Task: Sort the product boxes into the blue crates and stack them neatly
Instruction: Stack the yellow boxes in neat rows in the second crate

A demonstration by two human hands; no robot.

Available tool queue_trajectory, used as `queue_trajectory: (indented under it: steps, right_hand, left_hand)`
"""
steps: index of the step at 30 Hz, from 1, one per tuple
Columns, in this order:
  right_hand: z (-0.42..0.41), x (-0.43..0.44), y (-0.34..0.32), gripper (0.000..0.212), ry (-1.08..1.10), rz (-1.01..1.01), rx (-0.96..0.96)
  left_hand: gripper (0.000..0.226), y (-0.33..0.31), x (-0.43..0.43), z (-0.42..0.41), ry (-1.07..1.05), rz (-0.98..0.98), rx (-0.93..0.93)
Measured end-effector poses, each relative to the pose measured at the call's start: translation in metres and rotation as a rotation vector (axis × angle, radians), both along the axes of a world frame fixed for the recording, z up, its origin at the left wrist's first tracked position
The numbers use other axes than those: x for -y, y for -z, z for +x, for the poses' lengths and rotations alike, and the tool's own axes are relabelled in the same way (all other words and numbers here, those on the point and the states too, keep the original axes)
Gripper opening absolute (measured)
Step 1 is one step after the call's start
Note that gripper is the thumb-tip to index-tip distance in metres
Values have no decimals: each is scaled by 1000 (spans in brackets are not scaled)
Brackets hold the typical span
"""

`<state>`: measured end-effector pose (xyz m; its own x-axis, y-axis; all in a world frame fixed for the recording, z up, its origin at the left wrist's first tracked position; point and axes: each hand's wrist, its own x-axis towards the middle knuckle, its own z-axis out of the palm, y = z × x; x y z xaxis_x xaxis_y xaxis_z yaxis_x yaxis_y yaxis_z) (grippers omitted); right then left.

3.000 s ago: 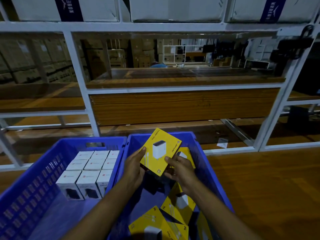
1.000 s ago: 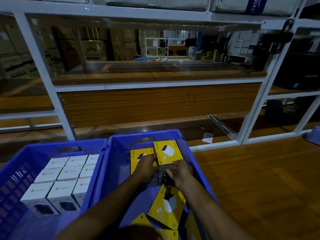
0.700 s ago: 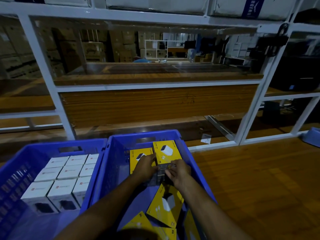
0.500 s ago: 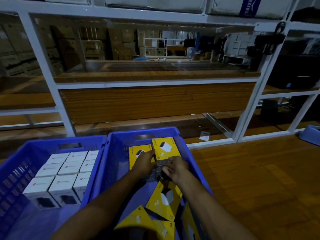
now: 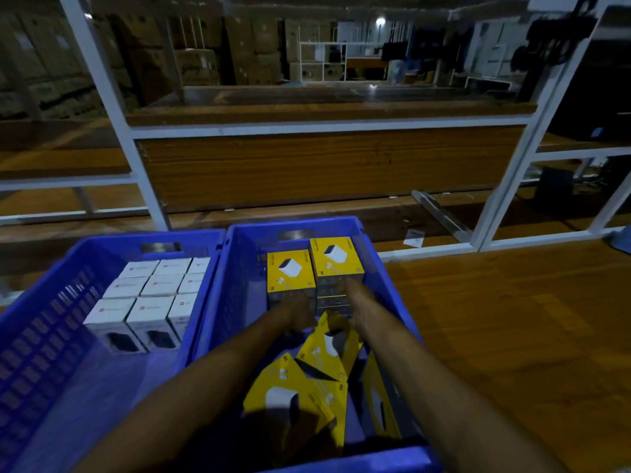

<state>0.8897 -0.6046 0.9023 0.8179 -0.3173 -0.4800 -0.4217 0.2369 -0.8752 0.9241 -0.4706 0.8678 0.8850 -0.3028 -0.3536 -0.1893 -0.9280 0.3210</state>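
Two blue crates stand side by side. The left crate (image 5: 41,336) holds white boxes (image 5: 150,295) packed in neat rows. At the far end of the right crate (image 5: 392,295) stand two stacks of yellow boxes (image 5: 336,259), and several loose yellow boxes (image 5: 290,397) lie tumbled at its near end. A tilted yellow box (image 5: 333,349) leans at the foot of the stacks. My left hand (image 5: 298,315) closes over its upper left corner. My right hand (image 5: 358,302) is on its upper right corner, fingers brushing the right stack's front.
White metal shelving (image 5: 112,107) with wooden boards rises just behind the crates. The crates sit on a wooden surface (image 5: 512,336) that stretches to the right. A small paper tag (image 5: 414,237) lies near the shelf post, and a blue object (image 5: 621,238) shows at the right edge.
Three seconds ago both hands held a yellow box in the air; it now tops the right stack. My hands have drawn back from the stacks onto the tilted loose box.
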Motion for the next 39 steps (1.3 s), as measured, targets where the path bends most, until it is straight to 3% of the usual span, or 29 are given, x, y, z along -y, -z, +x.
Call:
queue_trajectory:
  steps: [2, 5, 8, 10, 14, 18, 21, 24, 28, 30, 33, 36, 39]
  right_hand:
    - [-3, 0, 5, 15, -58, -48, -48]
    - [-7, -6, 15, 42, -119, -95, -186]
    - [-1, -8, 31, 31, -219, -152, -236]
    - [-4, -8, 28, 38, -234, -166, -227]
    - [-5, -9, 23, 39, -235, -192, -238]
    - [0, -3, 22, 35, -186, -238, -248]
    - [1, -4, 20, 45, -117, -216, -288]
    - [3, -11, 16, 39, -81, -131, -245]
    - [4, -14, 9, 23, -88, -7, -170]
    - [2, -15, -2, 32, -88, 2, -123]
    - [2, -16, -8, 40, -72, 38, -64]
    - [6, -16, -9, 47, -65, 72, -45]
    - [7, -14, -14, 51, -60, 85, -45]
  left_hand:
    - [33, 10, 1, -1, 3, 31, -108]
    - [37, 25, 4, -4, -89, -66, -251]
    - [33, 25, 7, -6, -195, -181, -323]
    - [33, 20, 6, -6, -280, -284, -419]
    - [52, 21, 0, -4, -395, -388, -645]
    - [35, 5, 2, -5, -464, -493, -605]
    - [26, -22, 4, -4, -460, -540, -525]
    - [58, -43, -3, -4, -461, -613, -463]
    - [73, -48, -25, 4, -420, -738, -388]
    - [66, -49, -35, 8, -432, -822, -415]
    - [36, -58, -43, 1, -431, -923, -480]
    - [68, -61, -46, -4, -443, -1003, -405]
    - [77, -59, -46, -5, -467, -1153, -422]
